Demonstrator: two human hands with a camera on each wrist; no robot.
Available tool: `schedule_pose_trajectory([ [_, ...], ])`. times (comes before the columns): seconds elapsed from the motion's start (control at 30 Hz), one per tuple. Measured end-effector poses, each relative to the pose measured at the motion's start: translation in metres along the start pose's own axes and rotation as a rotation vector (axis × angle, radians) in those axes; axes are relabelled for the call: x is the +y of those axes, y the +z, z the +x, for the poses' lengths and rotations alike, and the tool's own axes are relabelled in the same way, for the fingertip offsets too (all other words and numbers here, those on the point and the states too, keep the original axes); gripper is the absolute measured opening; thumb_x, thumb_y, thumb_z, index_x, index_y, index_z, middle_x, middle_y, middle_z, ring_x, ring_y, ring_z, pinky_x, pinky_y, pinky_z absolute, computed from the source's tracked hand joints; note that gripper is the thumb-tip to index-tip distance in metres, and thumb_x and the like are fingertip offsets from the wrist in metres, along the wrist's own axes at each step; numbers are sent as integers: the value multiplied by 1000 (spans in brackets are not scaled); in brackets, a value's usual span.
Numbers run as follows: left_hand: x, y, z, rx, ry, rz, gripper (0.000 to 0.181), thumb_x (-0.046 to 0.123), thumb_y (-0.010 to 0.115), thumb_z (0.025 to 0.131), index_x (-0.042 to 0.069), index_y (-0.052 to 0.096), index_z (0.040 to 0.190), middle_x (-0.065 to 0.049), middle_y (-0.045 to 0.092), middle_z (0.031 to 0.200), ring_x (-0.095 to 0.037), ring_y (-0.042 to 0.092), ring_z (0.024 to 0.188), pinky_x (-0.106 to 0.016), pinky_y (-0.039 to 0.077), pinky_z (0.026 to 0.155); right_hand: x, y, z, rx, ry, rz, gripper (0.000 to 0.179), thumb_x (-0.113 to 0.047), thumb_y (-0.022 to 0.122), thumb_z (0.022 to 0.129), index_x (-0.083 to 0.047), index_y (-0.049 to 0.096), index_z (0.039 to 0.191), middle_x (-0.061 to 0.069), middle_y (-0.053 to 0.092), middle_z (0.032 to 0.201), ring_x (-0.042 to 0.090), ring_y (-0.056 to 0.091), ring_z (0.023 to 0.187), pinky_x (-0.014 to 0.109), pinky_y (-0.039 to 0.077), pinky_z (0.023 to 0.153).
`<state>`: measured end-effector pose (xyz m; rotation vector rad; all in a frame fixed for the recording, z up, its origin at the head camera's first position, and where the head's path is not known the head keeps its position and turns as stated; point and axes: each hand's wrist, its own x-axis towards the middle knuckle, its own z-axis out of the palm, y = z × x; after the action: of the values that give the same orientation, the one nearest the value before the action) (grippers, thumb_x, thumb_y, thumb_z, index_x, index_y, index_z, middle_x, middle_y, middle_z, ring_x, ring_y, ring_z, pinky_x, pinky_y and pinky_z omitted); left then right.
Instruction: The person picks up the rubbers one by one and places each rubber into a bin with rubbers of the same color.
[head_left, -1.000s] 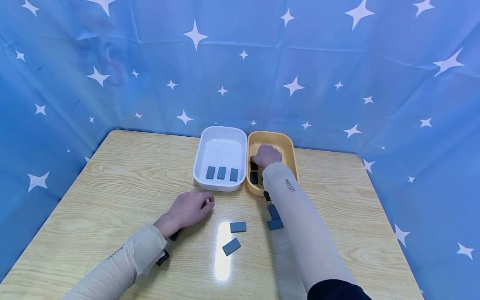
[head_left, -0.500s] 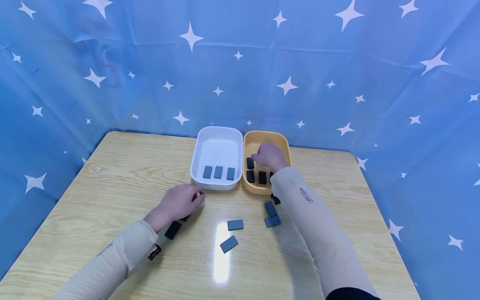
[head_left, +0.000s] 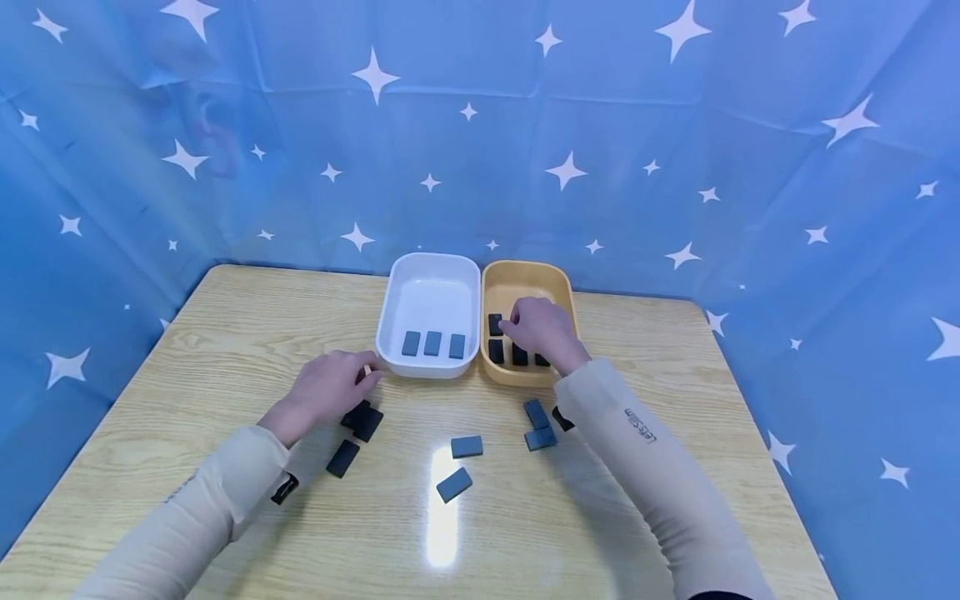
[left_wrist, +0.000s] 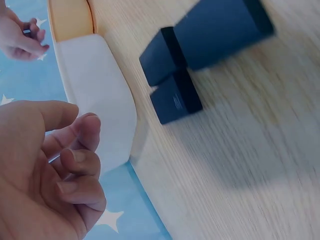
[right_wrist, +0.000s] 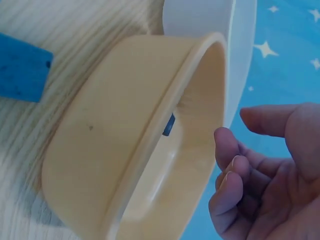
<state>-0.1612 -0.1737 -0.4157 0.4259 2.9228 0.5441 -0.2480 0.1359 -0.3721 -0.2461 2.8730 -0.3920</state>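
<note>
My left hand (head_left: 322,390), fingers loosely curled and holding nothing, hovers beside the near left corner of the white tub (head_left: 382,333). Black blocks (head_left: 367,424) lie on the table just below it; three such dark blocks (left_wrist: 175,97) show in the left wrist view. Over the orange tub (head_left: 517,377) is my right hand (head_left: 542,325), its thumb and fingers apart with nothing between them in the right wrist view. Several black blocks (head_left: 496,351) lie inside that tub, one of them (head_left: 495,323) right by the hand, others partly hidden under it.
Three blue-grey blocks (head_left: 432,343) stand in a row inside the white tub. More lie on the table: two blue-grey blocks (head_left: 467,447) near the middle and two touching ones (head_left: 539,439) by my right forearm. A blue star-patterned curtain (head_left: 465,167) hangs behind the table.
My left hand has moved left and a little up, uncovering the black blocks beneath it. My right hand has let go of a black block in the orange tub and drawn slightly right of it.
</note>
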Motion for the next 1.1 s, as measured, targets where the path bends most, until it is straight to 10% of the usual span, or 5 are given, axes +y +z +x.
schedule_pose_trajectory([
  [0.23,-10,-7,-3,-1,-15,15,21,28,52,98,17,68,106,5,59,70,-12,50,58,-28,38,53,3,2,-20,24,-37,-16,26,-37,56,97,-13,66,98,3,66,84,18,56,64,30,41,58],
  [1.1,-22,-2,-9,-87,-22,5,18,26,55,96,16,67,105,2,62,76,-13,50,59,-29,38,54,8,25,-70,121,-187,-7,17,-33,61,94,-18,64,88,-6,60,70,10,52,58,27,39,54],
])
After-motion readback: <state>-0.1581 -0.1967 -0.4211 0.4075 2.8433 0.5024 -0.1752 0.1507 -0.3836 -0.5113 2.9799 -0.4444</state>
